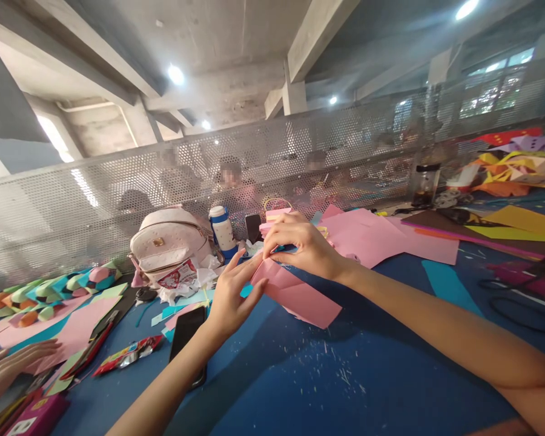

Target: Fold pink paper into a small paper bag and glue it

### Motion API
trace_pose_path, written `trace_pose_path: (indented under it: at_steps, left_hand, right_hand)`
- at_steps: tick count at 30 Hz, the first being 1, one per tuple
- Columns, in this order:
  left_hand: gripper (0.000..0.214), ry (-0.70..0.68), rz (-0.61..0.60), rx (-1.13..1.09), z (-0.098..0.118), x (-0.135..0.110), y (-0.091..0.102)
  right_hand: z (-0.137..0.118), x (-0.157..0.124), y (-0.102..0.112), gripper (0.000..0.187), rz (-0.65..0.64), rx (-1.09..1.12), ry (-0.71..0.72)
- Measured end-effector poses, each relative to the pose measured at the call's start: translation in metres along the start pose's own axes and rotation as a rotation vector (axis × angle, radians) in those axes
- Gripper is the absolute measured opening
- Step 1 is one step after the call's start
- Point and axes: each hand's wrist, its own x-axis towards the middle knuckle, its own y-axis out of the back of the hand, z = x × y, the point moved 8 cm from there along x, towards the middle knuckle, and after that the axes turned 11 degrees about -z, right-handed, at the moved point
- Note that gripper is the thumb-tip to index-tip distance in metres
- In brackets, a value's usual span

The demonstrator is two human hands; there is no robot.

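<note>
A folded piece of pink paper is held above the blue table, its creased panel hanging down to the right. My left hand grips the paper's upper left end between thumb and fingers. From above, my right hand pinches the same end, its fingertips close to those of the left. Behind my right hand stands a small pink paper piece, partly hidden. A black phone lies below my left wrist.
A pale backpack, a white and blue bottle and pink sheets line the perforated metal screen. Another person's hands rest at the left, near a red snack wrapper. Paper scraps dot the blue table.
</note>
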Motion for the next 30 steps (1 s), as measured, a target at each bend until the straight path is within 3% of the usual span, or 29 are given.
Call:
trace_pose_path:
  at_steps: [7, 14, 21, 27, 30]
  left_hand:
    - [0.040, -0.072, -0.005, 0.046, 0.007, 0.000, 0.004]
    - [0.042, -0.239, 0.025, 0.298, 0.025, -0.002, 0.011]
    - [0.041, -0.311, 0.059, 0.482, 0.035, -0.003, 0.017]
    - [0.049, -0.144, 0.049, 0.174, 0.013, -0.001, 0.021]
    - [0.062, -0.176, -0.040, 0.028, 0.007, 0.001, 0.016]
  right_hand:
    - [-0.001, 0.000, 0.002, 0.007, -0.020, 0.025, 0.001]
    - [-0.008, 0.001, 0.001, 0.007, -0.039, 0.028, 0.013]
    - [-0.014, 0.002, 0.001, 0.010, -0.060, 0.006, 0.024]
    - [-0.006, 0.002, 0.003, 0.006, -0.021, 0.019, -0.011]
    - [0.000, 0.002, 0.005, 0.005, -0.014, 0.075, -0.024]
